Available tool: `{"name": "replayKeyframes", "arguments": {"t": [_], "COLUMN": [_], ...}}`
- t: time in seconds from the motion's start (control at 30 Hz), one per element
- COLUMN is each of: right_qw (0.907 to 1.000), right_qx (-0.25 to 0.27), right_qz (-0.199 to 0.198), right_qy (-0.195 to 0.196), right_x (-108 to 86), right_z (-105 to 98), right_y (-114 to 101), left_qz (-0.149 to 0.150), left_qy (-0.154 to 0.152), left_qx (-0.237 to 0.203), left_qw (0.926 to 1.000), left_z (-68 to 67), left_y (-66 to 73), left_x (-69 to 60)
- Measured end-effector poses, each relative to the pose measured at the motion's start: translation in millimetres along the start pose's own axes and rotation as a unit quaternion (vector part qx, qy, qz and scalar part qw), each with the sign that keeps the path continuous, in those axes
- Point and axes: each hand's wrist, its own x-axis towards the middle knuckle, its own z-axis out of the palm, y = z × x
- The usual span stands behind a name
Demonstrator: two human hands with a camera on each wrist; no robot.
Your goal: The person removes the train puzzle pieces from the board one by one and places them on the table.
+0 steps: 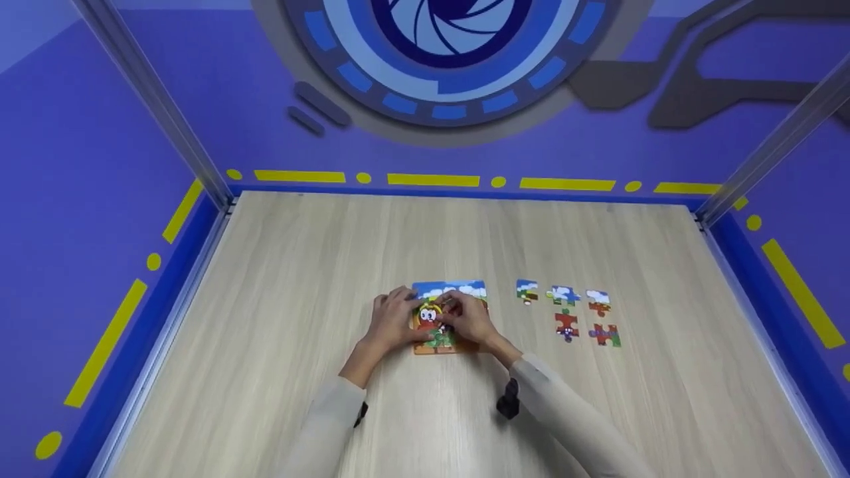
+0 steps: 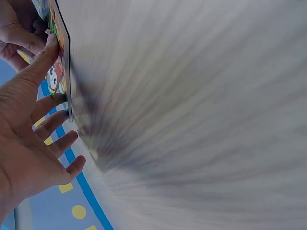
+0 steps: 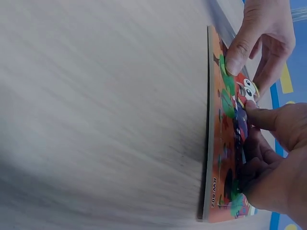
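Note:
A jigsaw puzzle board (image 1: 465, 287) with a bright cartoon picture lies flat on the table under both hands. My left hand (image 1: 393, 324) is at its left side, fingers spread; in the left wrist view the left thumb (image 2: 45, 55) lies on the picture and some fingertips touch the board's edge. Over the middle of the board, my right hand (image 1: 470, 320) pinches a puzzle piece (image 3: 242, 122) between thumb and fingers. The hand hides much of that piece and the board's right part. A big-eyed red cartoon figure (image 1: 428, 315) shows between the hands.
Several loose puzzle pieces lie to the right of the board, among them a sky piece (image 1: 564, 295), a red piece (image 1: 566, 325) and a red-green corner piece (image 1: 605, 334). The wooden table (image 1: 299, 265) is bordered by blue walls (image 1: 199, 99) at the back and sides.

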Motion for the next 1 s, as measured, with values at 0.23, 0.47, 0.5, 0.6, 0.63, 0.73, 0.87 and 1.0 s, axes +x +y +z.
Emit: {"name": "replayKeyframes", "arguments": {"t": [0.23,0.47,0.5,0.6,0.63,0.73,0.87,1.0], "right_qw": [0.9986,0.9999,0.9999,0.9998,0.9998,0.999,0.9971,0.9967], "right_qx": [0.047,0.01,0.008,0.017,0.019,0.018,0.012,-0.002], "right_qz": [0.023,-0.012,-0.012,-0.001,0.005,0.031,0.056,0.056], "right_qy": [-0.011,-0.003,-0.004,0.005,0.009,0.028,0.05,0.059], "right_x": [-5.4,-20.7,-23.9,-33.4,-36.1,-44.1,-53.4,-60.8], "right_z": [-6,-23,-26,-38,-43,-59,-84,-109], "right_y": [-3,-5,-4,3,6,15,29,43], "left_qz": [0.008,0.005,0.005,0.004,0.004,0.001,-0.001,-0.005], "left_qy": [0.001,-0.001,0.0,0.0,0.001,0.004,0.003,-0.002], "left_qx": [-0.008,0.001,0.002,0.002,0.002,0.002,-0.004,-0.013], "left_qw": [0.9999,1.0,1.0,1.0,1.0,1.0,1.0,0.9999], "left_z": [0.8,-0.6,-0.5,-1.2,-1.4,-1.8,-1.8,-0.9], "left_y": [-2.0,-1.9,-2.0,-1.9,-1.9,-1.9,-0.9,-0.1], "left_x": [-1.5,-1.3,-1.9,-2.6,-2.9,-3.5,-3.2,-2.2]}}
